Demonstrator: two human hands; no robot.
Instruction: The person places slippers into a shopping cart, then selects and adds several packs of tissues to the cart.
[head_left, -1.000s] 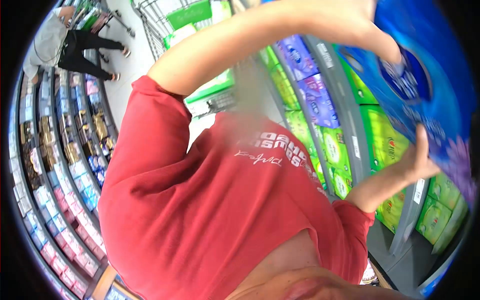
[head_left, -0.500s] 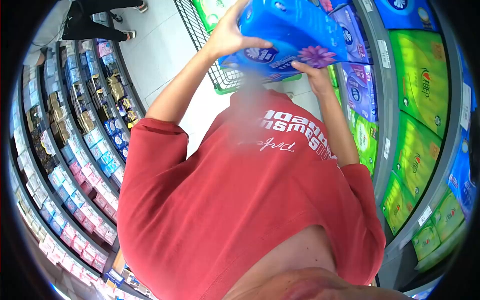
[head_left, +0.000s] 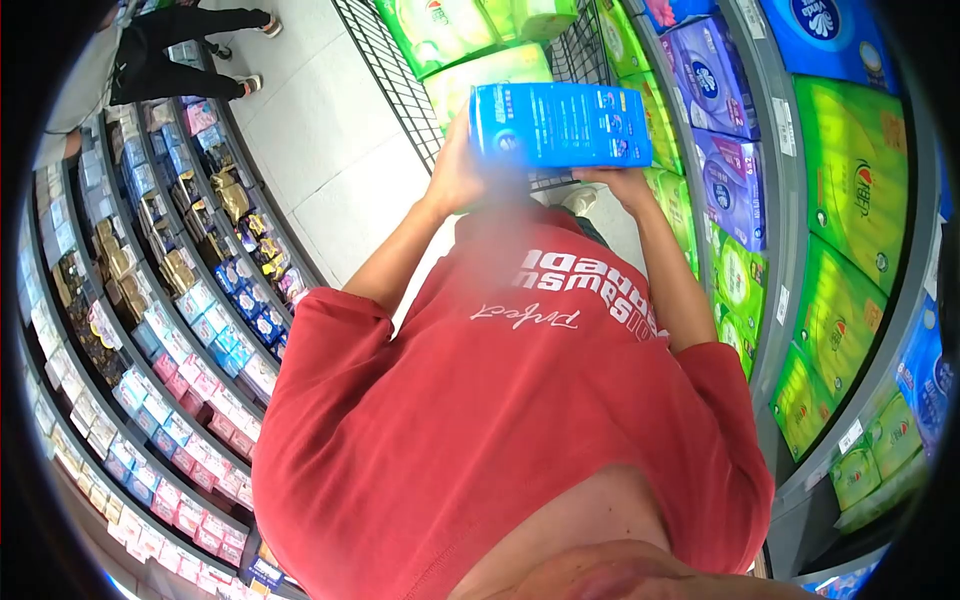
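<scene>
A blue tissue pack is held level in front of my red shirt, its narrow side with printed text turned towards me. My left hand grips its left end, the fingers mostly hidden behind it. My right hand supports the lower right edge, with the thumb along the bottom. Just beyond the pack is a black wire shopping cart with several green tissue packs inside. A blurred patch covers part of the view beside my left hand.
Shelves on my right hold purple tissue packs and large green packs. Left-hand shelves carry rows of small pink and blue packets. A person in black trousers stands at the upper left on the tiled floor.
The blue pack has come down and tipped, so its narrow side faces me instead of the flowered face. Both hands moved lower with it, and more of the cart's green packs show.
</scene>
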